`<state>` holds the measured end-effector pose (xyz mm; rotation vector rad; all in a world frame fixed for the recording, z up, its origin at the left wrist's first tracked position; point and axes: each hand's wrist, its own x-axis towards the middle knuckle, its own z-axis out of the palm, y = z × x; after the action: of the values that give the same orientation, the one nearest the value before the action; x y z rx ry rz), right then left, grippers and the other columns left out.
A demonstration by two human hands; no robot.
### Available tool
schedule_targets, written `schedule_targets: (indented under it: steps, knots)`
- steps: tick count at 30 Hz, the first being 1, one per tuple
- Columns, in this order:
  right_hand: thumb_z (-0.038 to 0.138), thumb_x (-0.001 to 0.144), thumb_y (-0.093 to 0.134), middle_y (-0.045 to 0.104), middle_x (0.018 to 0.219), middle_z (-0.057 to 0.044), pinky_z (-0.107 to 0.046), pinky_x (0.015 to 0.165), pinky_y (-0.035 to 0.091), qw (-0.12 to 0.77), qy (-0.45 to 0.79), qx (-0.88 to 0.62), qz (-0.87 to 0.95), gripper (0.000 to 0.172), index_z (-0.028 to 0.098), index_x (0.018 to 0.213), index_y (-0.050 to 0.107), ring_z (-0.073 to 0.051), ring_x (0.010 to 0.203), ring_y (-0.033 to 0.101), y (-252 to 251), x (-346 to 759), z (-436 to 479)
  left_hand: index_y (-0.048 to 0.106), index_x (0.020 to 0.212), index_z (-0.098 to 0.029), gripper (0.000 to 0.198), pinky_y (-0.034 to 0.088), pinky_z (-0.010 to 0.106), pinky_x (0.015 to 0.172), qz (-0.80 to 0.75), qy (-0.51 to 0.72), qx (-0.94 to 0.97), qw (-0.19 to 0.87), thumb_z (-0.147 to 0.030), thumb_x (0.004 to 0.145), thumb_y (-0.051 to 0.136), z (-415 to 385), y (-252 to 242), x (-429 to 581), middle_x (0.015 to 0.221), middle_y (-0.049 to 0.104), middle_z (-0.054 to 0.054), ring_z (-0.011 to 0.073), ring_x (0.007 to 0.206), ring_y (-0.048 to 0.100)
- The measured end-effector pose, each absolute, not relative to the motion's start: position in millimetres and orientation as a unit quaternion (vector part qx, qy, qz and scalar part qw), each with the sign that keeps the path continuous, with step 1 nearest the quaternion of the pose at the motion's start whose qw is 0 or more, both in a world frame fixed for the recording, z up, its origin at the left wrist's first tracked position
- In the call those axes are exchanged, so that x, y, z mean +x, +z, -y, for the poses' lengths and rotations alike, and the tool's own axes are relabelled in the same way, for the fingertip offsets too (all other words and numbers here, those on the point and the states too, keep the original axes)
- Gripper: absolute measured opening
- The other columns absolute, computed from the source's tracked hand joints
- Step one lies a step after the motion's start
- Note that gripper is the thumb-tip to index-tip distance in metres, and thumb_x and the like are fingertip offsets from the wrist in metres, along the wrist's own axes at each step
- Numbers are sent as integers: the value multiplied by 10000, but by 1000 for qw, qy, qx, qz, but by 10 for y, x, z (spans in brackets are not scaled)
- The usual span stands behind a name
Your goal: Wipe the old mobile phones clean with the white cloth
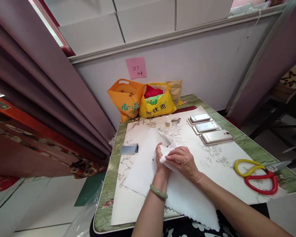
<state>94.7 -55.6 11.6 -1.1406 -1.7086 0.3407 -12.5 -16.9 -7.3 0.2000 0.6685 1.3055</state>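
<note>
White fabric with zigzag-cut edges point(192, 204) lies over the near part of the table and hangs past its front edge. My left hand point(161, 159), below a green bangle on the wrist, is closed around a bunched part of the fabric, its thumb pointing up. With fingertips pinched together, my right hand point(184, 161) grips a fold of the same cloth against the left hand. Whether a needle or thread is between the fingers is too small to tell. A small dark spot point(153, 160) shows on the fabric left of my hands.
Yellow-and-red-handled scissors point(256, 176) lie at the right edge. Several phone-like devices point(206, 126) sit at the back right. A small bottle point(167, 121) and thread snips point(176, 120) lie beyond my hands. An orange bag point(125, 98) and a yellow bag point(158, 107) stand against the wall.
</note>
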Motion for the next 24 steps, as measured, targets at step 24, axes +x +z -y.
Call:
schedule_targets:
  steps: [24]
  knots:
    - [465,819,683,747,903,1,-411,847,450,491,177,-458,720,130,368,857,762,-209,826,626,-57,1163,555,599,1133,-194,415,510,329,827,-298,596,112,737,-443,803,617,208,-98,-138,995,680,65,200,867,663]
